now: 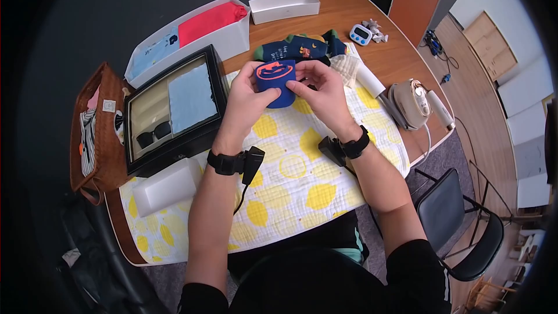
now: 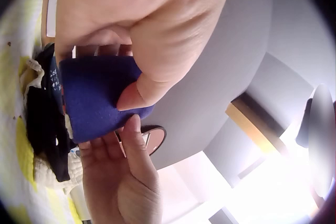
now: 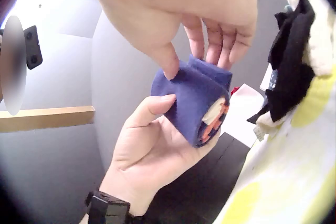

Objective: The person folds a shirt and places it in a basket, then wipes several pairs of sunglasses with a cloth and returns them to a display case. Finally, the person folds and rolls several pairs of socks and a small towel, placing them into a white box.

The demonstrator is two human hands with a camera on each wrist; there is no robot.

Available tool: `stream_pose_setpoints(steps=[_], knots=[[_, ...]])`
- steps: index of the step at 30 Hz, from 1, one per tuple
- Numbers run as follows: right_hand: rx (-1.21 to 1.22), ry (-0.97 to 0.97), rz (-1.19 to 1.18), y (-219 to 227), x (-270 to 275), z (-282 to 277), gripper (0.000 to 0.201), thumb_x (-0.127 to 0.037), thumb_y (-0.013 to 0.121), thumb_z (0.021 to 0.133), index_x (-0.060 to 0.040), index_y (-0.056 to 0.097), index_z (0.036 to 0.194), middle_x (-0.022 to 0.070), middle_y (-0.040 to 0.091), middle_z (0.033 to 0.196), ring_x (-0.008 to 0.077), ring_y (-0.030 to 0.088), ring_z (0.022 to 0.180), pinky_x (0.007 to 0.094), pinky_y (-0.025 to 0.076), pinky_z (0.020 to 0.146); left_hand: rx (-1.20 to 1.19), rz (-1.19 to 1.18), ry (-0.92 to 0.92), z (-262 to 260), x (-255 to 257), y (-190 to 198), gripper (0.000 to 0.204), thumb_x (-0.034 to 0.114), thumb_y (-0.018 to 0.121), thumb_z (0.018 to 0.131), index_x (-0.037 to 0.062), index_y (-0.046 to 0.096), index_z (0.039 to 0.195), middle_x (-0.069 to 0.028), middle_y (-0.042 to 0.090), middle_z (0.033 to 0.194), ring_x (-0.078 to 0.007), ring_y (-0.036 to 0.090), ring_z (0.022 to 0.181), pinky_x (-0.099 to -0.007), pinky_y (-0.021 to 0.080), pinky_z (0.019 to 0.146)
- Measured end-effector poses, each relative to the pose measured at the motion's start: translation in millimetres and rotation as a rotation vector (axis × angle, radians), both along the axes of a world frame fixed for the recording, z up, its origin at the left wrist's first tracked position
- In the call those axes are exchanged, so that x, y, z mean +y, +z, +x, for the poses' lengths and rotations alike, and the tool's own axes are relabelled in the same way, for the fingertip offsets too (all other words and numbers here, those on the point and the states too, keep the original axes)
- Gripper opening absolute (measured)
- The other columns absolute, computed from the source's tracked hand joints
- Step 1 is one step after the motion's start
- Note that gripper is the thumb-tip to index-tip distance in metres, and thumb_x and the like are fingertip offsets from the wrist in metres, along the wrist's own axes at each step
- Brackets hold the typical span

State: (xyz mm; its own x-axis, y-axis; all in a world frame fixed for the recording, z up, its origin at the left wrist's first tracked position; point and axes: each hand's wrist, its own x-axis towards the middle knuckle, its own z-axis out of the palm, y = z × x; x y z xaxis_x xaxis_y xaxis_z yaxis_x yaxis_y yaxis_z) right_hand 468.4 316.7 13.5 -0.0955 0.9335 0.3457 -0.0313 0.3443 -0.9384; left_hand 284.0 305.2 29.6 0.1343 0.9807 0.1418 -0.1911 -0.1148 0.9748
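A rolled blue sock (image 1: 283, 94) with an orange-and-white pattern in its coiled end is held up between both hands over the lemon-print cloth. My left hand (image 1: 247, 102) grips its left side, thumb pressed on the front face. From the right, my right hand (image 1: 326, 94) pinches it between thumb and fingers. In the right wrist view a loose flap of the sock (image 3: 197, 98) stands up at the right hand's fingers. Just beyond the hands lie dark patterned socks (image 1: 299, 48) with green toes and a cream knitted piece (image 1: 344, 70).
At left stand a black glass-lidded case (image 1: 217, 75) holding sunglasses, a brown bag (image 1: 103, 90) and a small white box (image 1: 167, 186). White bins (image 1: 241, 36) line the back. On the right are a timer (image 1: 360, 35) and a beige steamer (image 1: 410, 104); a black chair (image 1: 444, 209) stands beside the table.
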Motion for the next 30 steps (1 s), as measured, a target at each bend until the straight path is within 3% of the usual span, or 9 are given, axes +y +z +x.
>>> stream_pose_setpoints(steps=[5, 7, 8, 11, 14, 16, 20, 25, 30], knots=[[-0.032, 0.013, -0.047, -1, -1, 4, 0.034, -0.01, 0.084, 0.081, 0.0006, 0.068, 0.11, 0.0025, 0.067, 0.098, 0.01, 0.06, 0.089, 0.0262, 0.051, 0.082, 0.036, 0.002, -0.003, 2, 0, -2, 0.042, -0.008, 0.07, 0.081, -0.0002, 0.057, 0.12, -0.0085, 0.068, 0.112, -0.0136, 0.067, 0.101, -0.03, 0.056, 0.09], [-0.301, -0.058, 0.031, 4, -3, 8, 0.033, -0.009, 0.084, 0.081, -0.0006, 0.069, 0.11, 0.0022, 0.069, 0.094, 0.0104, 0.062, 0.087, 0.0262, 0.051, 0.082, 0.052, 0.0, -0.005, 2, -1, 0, 0.041, -0.007, 0.07, 0.081, -0.0003, 0.058, 0.12, -0.0085, 0.068, 0.112, -0.0135, 0.067, 0.101, -0.0301, 0.056, 0.091], [-0.301, -0.058, 0.033, 4, -3, 8, 0.033, -0.009, 0.084, 0.081, -0.0006, 0.069, 0.11, 0.0022, 0.069, 0.094, 0.0104, 0.062, 0.087, 0.0262, 0.051, 0.082, 0.08, 0.019, -0.02, 2, -2, 1, 0.04, -0.007, 0.07, 0.081, -0.0005, 0.059, 0.12, -0.0081, 0.068, 0.113, -0.0136, 0.067, 0.102, -0.0302, 0.056, 0.091], [-0.244, -0.015, 0.029, 2, -1, 6, 0.033, -0.01, 0.084, 0.081, 0.0004, 0.069, 0.109, 0.0033, 0.071, 0.097, 0.01, 0.062, 0.087, 0.0256, 0.051, 0.08, 0.065, 0.05, -0.045, 4, -1, 1, 0.039, -0.006, 0.071, 0.082, -0.0005, 0.06, 0.119, -0.0069, 0.069, 0.113, -0.0132, 0.067, 0.102, -0.0301, 0.056, 0.091], [-0.036, 0.12, -0.082, 0, -3, 0, 0.03, -0.008, 0.081, 0.084, 0.0016, 0.068, 0.11, 0.0042, 0.072, 0.103, 0.0093, 0.064, 0.089, 0.0258, 0.052, 0.081, 0.054, 0.073, -0.057, 4, -2, -1, 0.041, -0.008, 0.067, 0.082, -0.0006, 0.06, 0.122, -0.0068, 0.067, 0.115, -0.0133, 0.065, 0.105, -0.0291, 0.053, 0.095], [0.174, 0.267, -0.307, 5, -5, 3, 0.026, -0.006, 0.076, 0.09, 0.0023, 0.067, 0.113, 0.0051, 0.072, 0.107, 0.0092, 0.066, 0.093, 0.0259, 0.053, 0.085, 0.062, 0.031, -0.049, 4, -4, 1, 0.041, -0.006, 0.068, 0.082, 0.0007, 0.06, 0.121, -0.0065, 0.067, 0.115, -0.0122, 0.063, 0.105, -0.0289, 0.052, 0.093], [0.131, 0.401, -0.369, 12, -3, 8, 0.029, -0.008, 0.071, 0.094, 0.0013, 0.065, 0.121, 0.0063, 0.071, 0.111, 0.0097, 0.066, 0.101, 0.0244, 0.053, 0.091, 0.088, 0.002, -0.063, 3, -5, 3, 0.041, -0.004, 0.069, 0.083, 0.0008, 0.059, 0.122, -0.0069, 0.066, 0.114, -0.0128, 0.063, 0.104, -0.029, 0.052, 0.092], [0.145, 0.36, -0.293, 13, -5, 6, 0.034, -0.004, 0.073, 0.092, 0.0031, 0.063, 0.124, 0.0082, 0.07, 0.116, 0.0108, 0.066, 0.101, 0.0259, 0.054, 0.093, 0.065, -0.044, -0.094, -1, -5, 10, 0.042, -0.002, 0.069, 0.083, 0.0013, 0.059, 0.124, -0.0075, 0.066, 0.114, -0.0137, 0.064, 0.104, -0.0294, 0.053, 0.092], [0.165, 0.28, -0.216, 8, -5, 4, 0.027, -0.005, 0.072, 0.093, 0.0036, 0.066, 0.118, 0.0072, 0.072, 0.108, 0.0106, 0.067, 0.098, 0.0255, 0.054, 0.09, 0.075, -0.014, -0.07, -1, -5, 9, 0.041, -0.002, 0.069, 0.083, 0.0018, 0.06, 0.123, -0.0072, 0.066, 0.112, -0.0137, 0.064, 0.103, -0.0297, 0.053, 0.093]])
